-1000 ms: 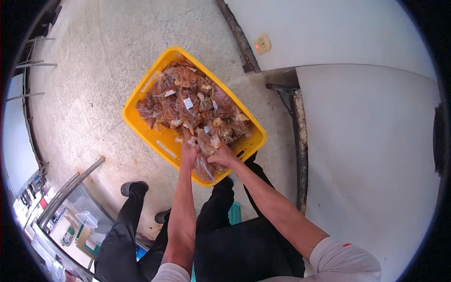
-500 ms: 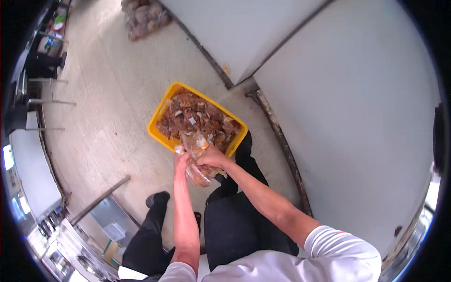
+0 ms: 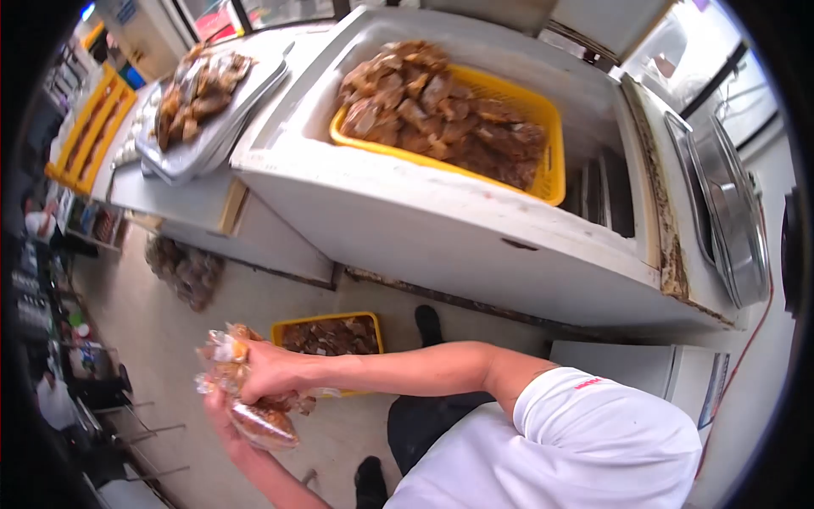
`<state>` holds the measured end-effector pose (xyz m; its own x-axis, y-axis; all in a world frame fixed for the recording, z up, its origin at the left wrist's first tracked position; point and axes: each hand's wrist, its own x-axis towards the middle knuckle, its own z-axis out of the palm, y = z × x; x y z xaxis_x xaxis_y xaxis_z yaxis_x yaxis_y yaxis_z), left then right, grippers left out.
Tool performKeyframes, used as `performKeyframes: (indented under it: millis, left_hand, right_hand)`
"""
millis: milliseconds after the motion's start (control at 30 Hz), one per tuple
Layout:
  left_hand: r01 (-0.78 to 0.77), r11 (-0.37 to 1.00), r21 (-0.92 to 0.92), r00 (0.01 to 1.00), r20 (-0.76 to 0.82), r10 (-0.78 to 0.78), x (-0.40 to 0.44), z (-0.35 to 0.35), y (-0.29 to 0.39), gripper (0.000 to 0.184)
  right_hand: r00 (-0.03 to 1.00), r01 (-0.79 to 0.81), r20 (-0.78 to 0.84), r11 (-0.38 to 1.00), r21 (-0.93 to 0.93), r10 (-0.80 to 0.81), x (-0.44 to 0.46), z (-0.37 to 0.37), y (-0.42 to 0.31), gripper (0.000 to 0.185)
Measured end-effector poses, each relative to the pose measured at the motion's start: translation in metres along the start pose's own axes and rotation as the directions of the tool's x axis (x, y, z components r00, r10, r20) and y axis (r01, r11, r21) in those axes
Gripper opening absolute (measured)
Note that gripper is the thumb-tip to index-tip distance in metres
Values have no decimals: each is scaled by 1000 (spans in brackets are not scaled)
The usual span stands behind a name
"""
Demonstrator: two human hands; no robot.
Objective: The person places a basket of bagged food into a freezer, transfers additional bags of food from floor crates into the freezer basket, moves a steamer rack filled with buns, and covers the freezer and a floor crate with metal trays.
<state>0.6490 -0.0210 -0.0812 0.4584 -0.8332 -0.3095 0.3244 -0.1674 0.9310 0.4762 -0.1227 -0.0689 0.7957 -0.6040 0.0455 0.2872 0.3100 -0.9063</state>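
The right hand [image 3: 275,371], at the lower left of the frame, is closed tightly round a bunch of clear plastic bags [image 3: 270,427] filled with brown food, while the left hand [image 3: 219,413] grips the same bunch from below and to the left, its fingers partly hidden. The bunch hangs clear of the floor [image 3: 356,433]. To keep this hold sure, it seems best to squeeze the gathered plastic firmly with both hands and let the filled ends hang, since slick bags could slide out singly; a steady, level lift should spare the film from tearing. Just beyond the right forearm, a yellow basket [image 3: 380,335] on the floor holds more brown bags. In the upper middle, an open white freezer [image 3: 390,220] contains a larger yellow basket [image 3: 555,170], heaped at its left end and lower toward its right. At the upper left, a pale tray [image 3: 180,168] on the tabletop [image 3: 174,199] carries brown pieces, and a yellow crate [image 3: 72,176] stands farther left, its contents unclear.
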Motion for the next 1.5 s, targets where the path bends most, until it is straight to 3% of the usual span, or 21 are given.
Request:
performKeyframes:
  millis: [133, 233, 333, 433, 500, 567, 600, 633, 700, 767, 833, 967, 1033, 1100, 1167, 1233, 1267, 1300, 1367, 1467, 1500]
  left_hand:
    - [-203, 979, -14, 972, -124, 200, -42, 118, 129, 55]
    - [-428, 904, 10, 877, 247, 413, -13, 194, 155, 54]
    - [-94, 994, -56, 871, 479, 109, 8, 282, 204, 50]
    - [-96, 979, -181, 922, 355, 155, -1, 382, 172, 49]
    - [-528, 849, -15, 711, 540, 451, 3, 430, 137, 43]
    - [-361, 929, 83, 727, 649, 224, 58, 468, 98, 38]
    - [55, 989, 136, 758, 640, -130, 96, 489, 81, 37]
    - [118, 943, 312, 822, 501, -269, 74, 527, 75, 37]
    - [85, 875, 477, 678, 615, -402, 121, 556, 14, 49]
    - [34, 815, 578, 716, 555, -423, 114, 572, 11, 51]
    - [-47, 721, 692, 726, 519, -451, 114, 577, 16, 56]
    - [-254, 824, 506, 721, 668, -188, 103, 554, 49, 46]
    - [-307, 877, 369, 728, 685, -33, 92, 523, 74, 40]
    - [-399, 902, 167, 732, 651, 203, 77, 478, 101, 28]
    - [-485, 873, 56, 741, 556, 377, 68, 417, 121, 21]
    - [-561, 828, -2, 764, 384, 519, 65, 339, 123, 18]
    - [-578, 815, 33, 783, 302, 543, 72, 291, 116, 17]
    - [-553, 832, 53, 826, 170, 538, 80, 244, 102, 15]
    - [-430, 898, 90, 893, -108, 438, 100, 155, 55, 10]
    - [-14, 1000, -11, 903, -429, 8, 121, 18, -60, 4]
    - [246, 969, -19, 818, -533, -218, 117, -9, -97, 4]
  right_hand:
    - [997, -2, -78, 996, -86, -5, 14, 9, -144, 80]
    - [967, 98, -190, 933, -346, -172, -18, -39, -241, 76]
    - [940, 152, -229, 913, -379, -252, -46, -101, -299, 61]
    - [934, 120, -277, 930, -346, -223, -94, -177, -339, 40]
    - [919, 60, -364, 968, -243, -149, -124, -221, -343, 44]
    - [880, -77, -474, 979, -190, -23, -143, -277, -326, 52]
    - [851, -197, -520, 960, -197, 68, -149, -313, -313, 57]
    - [807, -338, -567, 915, -219, 162, -159, -342, -303, 56]
    - [720, -536, -653, 785, -311, 234, -181, -389, -274, 54]
    - [695, -598, -685, 704, -382, 218, -198, -420, -261, 52]
    - [580, -782, -763, 458, -423, 285, -206, -437, -259, 45]
    - [610, -741, -783, 439, -509, 121, -191, -422, -292, 39]
    - [727, -596, -686, 500, -628, 4, -172, -394, -315, 33]
    - [873, -346, -472, 523, -779, -125, -141, -353, -333, 37]
    - [976, -184, -219, 469, -864, -21, -97, -299, -355, 33]
    - [1000, -10, -13, 162, -987, -14, -40, -230, -357, 36]
    - [998, 46, 54, 193, -980, 36, -6, -193, -365, 36]
    - [898, 295, 357, 249, -922, 257, 28, -158, -374, 32]
    - [636, 518, 637, 371, -771, 435, 85, -98, -330, 32]
    - [664, 444, 553, 329, -833, 504, 156, -5, -168, 26]
    - [577, 404, 520, 333, -852, 630, 160, 5, -129, 27]
